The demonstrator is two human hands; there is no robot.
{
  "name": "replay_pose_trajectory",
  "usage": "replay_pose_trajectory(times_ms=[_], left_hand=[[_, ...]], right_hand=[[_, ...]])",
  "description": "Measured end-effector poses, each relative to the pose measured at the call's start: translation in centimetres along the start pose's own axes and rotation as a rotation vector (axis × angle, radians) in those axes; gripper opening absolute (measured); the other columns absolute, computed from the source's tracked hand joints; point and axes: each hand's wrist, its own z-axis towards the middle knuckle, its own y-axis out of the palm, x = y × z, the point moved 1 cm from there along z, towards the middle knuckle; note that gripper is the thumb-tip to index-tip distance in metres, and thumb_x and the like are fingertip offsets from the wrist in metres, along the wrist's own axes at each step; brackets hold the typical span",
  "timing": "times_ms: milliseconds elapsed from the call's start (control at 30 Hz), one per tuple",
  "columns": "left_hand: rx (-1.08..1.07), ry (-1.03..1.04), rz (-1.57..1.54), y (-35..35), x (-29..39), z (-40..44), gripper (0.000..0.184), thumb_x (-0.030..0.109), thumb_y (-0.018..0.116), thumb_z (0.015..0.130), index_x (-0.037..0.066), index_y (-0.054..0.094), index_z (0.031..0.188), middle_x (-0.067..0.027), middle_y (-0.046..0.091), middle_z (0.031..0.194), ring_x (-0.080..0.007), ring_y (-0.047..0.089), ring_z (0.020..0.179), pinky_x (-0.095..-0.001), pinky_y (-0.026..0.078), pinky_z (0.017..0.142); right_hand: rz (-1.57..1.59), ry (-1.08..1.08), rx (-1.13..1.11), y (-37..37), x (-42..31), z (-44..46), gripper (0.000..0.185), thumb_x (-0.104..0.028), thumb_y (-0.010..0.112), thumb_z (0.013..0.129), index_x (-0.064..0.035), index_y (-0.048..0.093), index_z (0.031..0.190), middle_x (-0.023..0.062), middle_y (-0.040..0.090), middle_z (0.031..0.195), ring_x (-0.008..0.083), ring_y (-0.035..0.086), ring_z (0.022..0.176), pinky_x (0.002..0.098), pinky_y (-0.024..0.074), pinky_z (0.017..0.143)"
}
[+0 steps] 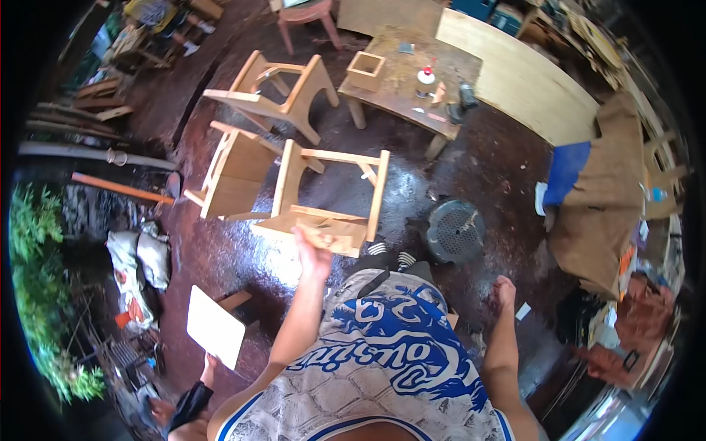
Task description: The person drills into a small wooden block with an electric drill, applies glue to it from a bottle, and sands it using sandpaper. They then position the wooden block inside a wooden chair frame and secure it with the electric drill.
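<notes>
My left hand reaches forward over the near panel of a wooden chair frame. Its thumb stands apart and the fingers stretch over the light wood; whether they touch it I cannot tell. Out to my right side, my right hand hangs with curled fingers above the floor, and nothing shows in it. A second wooden frame with a broad panel lies just left of the first. Behind them stands a third frame.
A low worktable holds an open wooden box and a white bottle with a red top. A round perforated dark stool stands near my feet. At lower left, another person's hand touches a white board. Brown cloth hangs at right.
</notes>
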Motion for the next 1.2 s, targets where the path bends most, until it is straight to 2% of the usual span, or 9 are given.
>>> replay_pose_trajectory(times_ms=[67,267,333,500,633,867,933,1100,1200], left_hand=[[0.059,-0.036,0.027,3.3,-1.7,-2.5,0.060,0.064,0.037,0.101,0.013,0.052,0.128,-0.0048,0.059,0.098,-0.0195,0.059,0.086,-0.0424,0.053,0.083],[-0.091,-0.089,-0.011,10.1,-2.8,2.6,0.065,0.068,0.040,0.098,0.011,0.051,0.129,-0.0066,0.061,0.108,-0.0213,0.061,0.098,-0.0401,0.051,0.090],[-0.047,-0.104,-0.033,9.9,-3.8,3.1,0.065,0.068,0.041,0.098,0.012,0.051,0.129,-0.0066,0.061,0.108,-0.0212,0.061,0.098,-0.0398,0.051,0.090],[-0.068,-0.071,-0.033,11.4,-4.7,4.7,0.063,0.064,0.039,0.100,0.010,0.050,0.132,-0.0068,0.061,0.119,-0.0223,0.057,0.113,-0.0403,0.045,0.102],[-0.018,-0.040,-0.070,12.6,-6.0,6.8,0.058,0.060,0.043,0.101,0.010,0.050,0.131,-0.0054,0.061,0.118,-0.0205,0.059,0.111,-0.0365,0.045,0.099],[0.013,-0.082,-0.010,11.5,-7.0,14.5,0.055,0.042,0.050,0.102,0.001,0.049,0.137,-0.0175,0.060,0.134,-0.0280,0.060,0.122,-0.0399,0.048,0.103],[-0.261,-0.343,0.101,10.4,-7.2,16.1,0.051,0.038,0.054,0.101,-0.002,0.055,0.133,-0.0171,0.063,0.129,-0.0279,0.064,0.116,-0.0386,0.051,0.099],[-0.286,-0.492,0.672,21.4,-8.1,21.6,0.044,0.035,0.062,0.098,-0.001,0.063,0.123,-0.0086,0.068,0.113,-0.0171,0.065,0.101,-0.0276,0.052,0.086],[-0.637,-0.620,1.033,24.8,-10.2,26.2,0.047,0.042,0.068,0.092,0.005,0.064,0.121,0.0012,0.060,0.095,-0.0089,0.053,0.085,-0.0263,0.044,0.073]], right_hand=[[-0.076,-0.033,-0.042,-1.0,-0.9,-0.5,0.029,-0.010,0.054,0.091,-0.0095,0.065,0.118,-0.0006,0.062,0.077,0.0100,0.053,0.057,0.0239,0.0415,0.048],[-0.164,-0.543,-0.379,16.8,-15.6,-6.0,0.020,-0.015,0.067,0.094,-0.0047,0.073,0.110,-0.0022,0.065,0.086,0.0056,0.055,0.066,0.0204,0.0410,0.057],[-0.267,-0.850,-0.536,22.5,-21.7,-13.5,0.028,-0.019,0.070,0.092,0.0000,0.071,0.113,0.0066,0.073,0.097,0.0121,0.065,0.088,0.0282,0.0531,0.080],[-0.461,-0.824,-0.962,34.3,-27.3,-15.5,0.047,-0.040,0.078,0.085,-0.0022,0.071,0.113,0.0118,0.075,0.092,0.0191,0.071,0.079,0.0322,0.0557,0.073],[-0.719,-0.769,-1.131,39.3,-29.8,-11.8,0.041,-0.034,0.077,0.088,-0.0025,0.069,0.114,0.0044,0.070,0.081,0.0071,0.060,0.070,0.0264,0.0484,0.062],[-1.089,-0.922,-1.461,43.8,-42.5,-1.1,0.042,-0.033,0.073,0.089,-0.0097,0.063,0.122,0.0095,0.071,0.104,0.0214,0.068,0.091,0.0361,0.0528,0.082],[-1.212,-0.996,-1.535,44.3,-45.7,1.1,0.045,-0.036,0.071,0.086,-0.0142,0.062,0.125,0.0125,0.068,0.110,0.0337,0.065,0.102,0.0422,0.0513,0.088],[-1.383,-1.047,-1.630,44.4,-50.4,6.8,0.046,-0.033,0.073,0.083,-0.0170,0.063,0.124,0.0093,0.065,0.117,0.0313,0.062,0.113,0.0446,0.0497,0.094],[-1.360,-1.061,-1.609,44.6,-51.6,10.0,0.049,-0.032,0.077,0.078,-0.0187,0.065,0.123,0.0101,0.068,0.115,0.0333,0.063,0.111,0.0449,0.0498,0.096]])
